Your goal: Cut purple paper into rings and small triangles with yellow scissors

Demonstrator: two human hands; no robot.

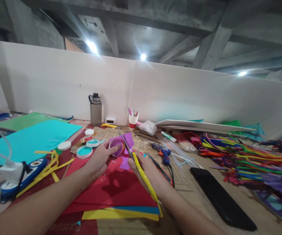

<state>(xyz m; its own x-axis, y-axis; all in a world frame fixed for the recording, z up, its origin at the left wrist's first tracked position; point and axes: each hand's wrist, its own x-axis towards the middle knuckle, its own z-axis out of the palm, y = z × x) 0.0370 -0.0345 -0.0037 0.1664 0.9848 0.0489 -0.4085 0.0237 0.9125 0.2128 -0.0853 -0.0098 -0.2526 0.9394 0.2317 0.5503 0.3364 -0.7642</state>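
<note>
Left hand point(103, 160) has a round purple-lined piece point(115, 143) pinched by its near right side, thumb tucked over the rim and into the hollow, so most of the circle sits just beyond the thumb and fingers. Can't make out exactly where the fingers behind it go. Right hand point(142, 163) is wrapped around yellow-handled scissors point(144, 178), smooth curved grips running toward the near right, slim metal blades pointing far left. The blades sit right beside the round piece, in front of a flat, straight-edged sheet of purple paper point(129, 139); can't tell whether they're actually biting into it.

All of this is above smooth matte red paper point(121, 195), with yellow paper point(121, 214) peeking out at the near edge and a small purple scrap point(124, 164) lying on top. Just left of the hands there's a shallow white round piece with a flat turquoise inside point(84, 151). Further left are thin, floppy yellow strips point(51, 168), kinda tangled. Over on the right: a hard plastic blue glue gun point(165, 156), a glossy black slab with rounded corners point(221, 197), and a heap of fuzzy multicolored pipe cleaners point(229, 153).
</note>
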